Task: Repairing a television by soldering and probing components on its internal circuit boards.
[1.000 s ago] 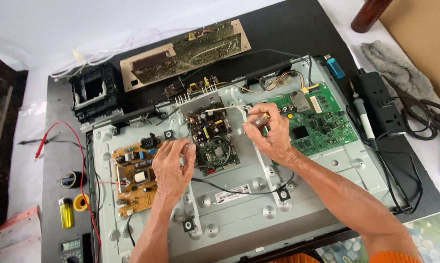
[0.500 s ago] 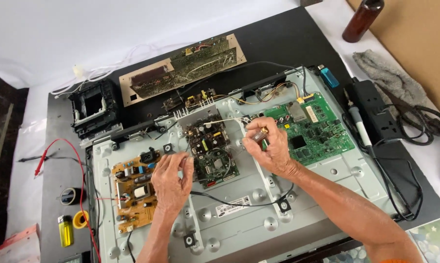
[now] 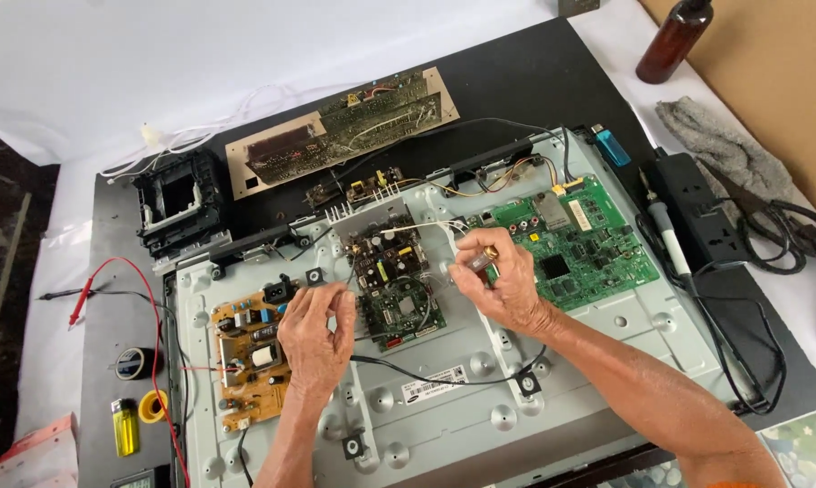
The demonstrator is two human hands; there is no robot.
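White-covered worktop [image 3: 110, 72], black mat across its middle, cardboard along the right edge. Filling the mat's near half: grey metal chassis [image 3: 606, 361], broad, stiff and likely heavy, best gripped by its rims. Bolted on it, from left edge to right: yellow power board [image 3: 245, 357], dark central circuit board [image 3: 394, 276], green main board [image 3: 575, 239]. All probably rigid yet fragile, to be held by bare edges, never by components. Towards the far edge, loose brown circuit board [image 3: 345, 126] and black plastic frame [image 3: 177, 199]. Near the right edge, black power strip [image 3: 701, 217], grey cloth [image 3: 724, 145], brown bottle [image 3: 674, 41]. By the near left corner, yellow lighter [image 3: 125, 427], tape rolls, red probe lead [image 3: 141, 298].

Over the central board: thin black wire [image 3: 426, 375], trailing across the chassis, seemingly light, limp, easily kinked, safest pinched along its insulation. Left hand [image 3: 316, 342] pinched shut on it, fingertips together. Right hand [image 3: 507, 280] clenched around a small brass-tipped tool [image 3: 482, 259], small and smooth, likely slippery, held near the tip.
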